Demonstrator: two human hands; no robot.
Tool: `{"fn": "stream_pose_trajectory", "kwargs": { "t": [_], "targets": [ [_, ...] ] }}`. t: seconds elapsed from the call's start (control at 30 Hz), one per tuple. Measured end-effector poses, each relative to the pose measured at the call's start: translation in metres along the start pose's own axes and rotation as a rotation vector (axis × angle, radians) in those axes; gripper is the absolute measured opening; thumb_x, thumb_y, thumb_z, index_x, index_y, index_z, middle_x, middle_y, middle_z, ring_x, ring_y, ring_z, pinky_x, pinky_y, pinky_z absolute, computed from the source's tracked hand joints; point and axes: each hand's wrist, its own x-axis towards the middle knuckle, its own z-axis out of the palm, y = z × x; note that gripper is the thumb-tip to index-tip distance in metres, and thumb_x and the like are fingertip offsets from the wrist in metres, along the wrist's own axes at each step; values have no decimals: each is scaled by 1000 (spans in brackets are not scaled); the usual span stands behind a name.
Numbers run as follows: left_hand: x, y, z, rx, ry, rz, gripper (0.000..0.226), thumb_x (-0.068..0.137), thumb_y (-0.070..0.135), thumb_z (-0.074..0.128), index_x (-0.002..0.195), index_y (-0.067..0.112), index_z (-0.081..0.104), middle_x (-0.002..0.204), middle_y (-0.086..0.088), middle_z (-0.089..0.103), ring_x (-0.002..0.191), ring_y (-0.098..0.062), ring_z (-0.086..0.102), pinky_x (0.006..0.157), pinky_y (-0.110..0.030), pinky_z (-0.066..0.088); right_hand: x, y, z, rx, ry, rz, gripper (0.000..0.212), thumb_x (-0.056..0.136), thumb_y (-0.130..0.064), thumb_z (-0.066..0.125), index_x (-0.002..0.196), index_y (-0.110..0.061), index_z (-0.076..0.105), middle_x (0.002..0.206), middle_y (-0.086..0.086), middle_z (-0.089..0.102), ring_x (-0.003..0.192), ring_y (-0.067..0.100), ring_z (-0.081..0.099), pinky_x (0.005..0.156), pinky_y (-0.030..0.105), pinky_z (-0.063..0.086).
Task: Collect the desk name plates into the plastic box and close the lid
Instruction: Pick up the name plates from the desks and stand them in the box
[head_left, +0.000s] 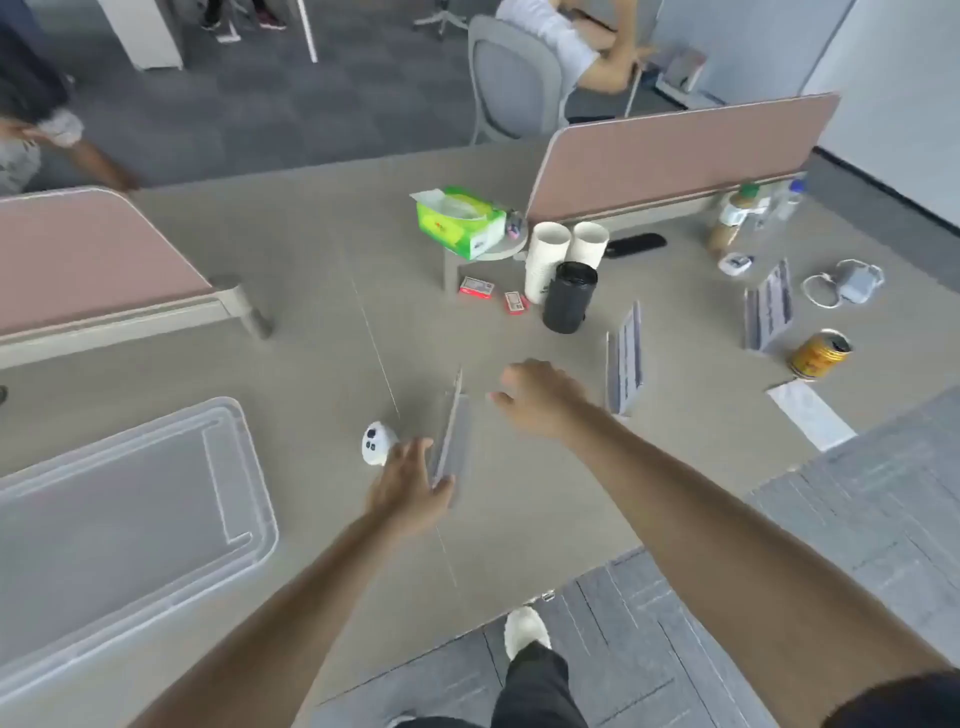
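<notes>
Three clear acrylic desk name plates stand on the grey desk (311, 312). The nearest name plate (453, 431) is at the desk's middle, and my left hand (408, 486) grips its near end, fingers on its left face and thumb on the right. My right hand (537, 397) hovers just right of that plate, fingers loosely curled, holding nothing. A second name plate (625, 358) stands to the right of my right hand. The third name plate (768, 306) is farther right. The clear plastic box (124, 525) sits at the left front with its lid on.
A small white device (376, 441) lies just left of my left hand. Behind are a black canister (569, 304), paper cups (545, 265), a green tissue box (460, 221), two red packs and pink dividers (675, 156). A yellow can (821, 353) and a charger (852, 283) lie right.
</notes>
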Motion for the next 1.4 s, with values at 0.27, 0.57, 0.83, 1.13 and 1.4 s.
{"fn": "stream_pose_trajectory", "kwargs": {
  "t": [0.27,0.57,0.83,1.13,1.4],
  "targets": [
    [48,32,41,-79,96,-305,55,83,25,53,136,18,41,132,-4,49,112,-29,52,83,-41,51,110,17,30,97,-265,-256,60,97,-51,45,150,-28,32,137,16,48,128,35,49,103,46,43],
    [58,45,54,-99,199,-499,48,92,10,38,133,33,44,97,-10,56,76,-31,51,60,-32,41,136,30,50,145,-378,-432,44,97,-46,48,136,-26,43,132,6,56,116,28,56,95,44,48],
    [44,62,20,-184,376,-468,42,95,13,40,129,35,53,87,-4,52,77,-31,50,59,-29,36,130,10,13,265,-255,-458,56,92,-54,56,139,-25,44,133,10,54,119,27,54,96,39,45],
    [-16,42,-56,-221,668,-411,45,90,9,44,124,36,56,82,-5,68,79,-32,60,60,-30,41,105,-95,-44,480,-296,-438,86,77,-73,59,142,-20,40,142,12,48,129,30,49,103,38,40],
    [-110,-30,-102,-352,841,-419,46,89,11,43,125,38,56,85,-1,69,82,-30,62,70,-34,52,16,-233,-42,684,-372,-414,88,71,-78,56,144,-35,30,149,12,29,131,36,42,105,55,43]
  ]
}}
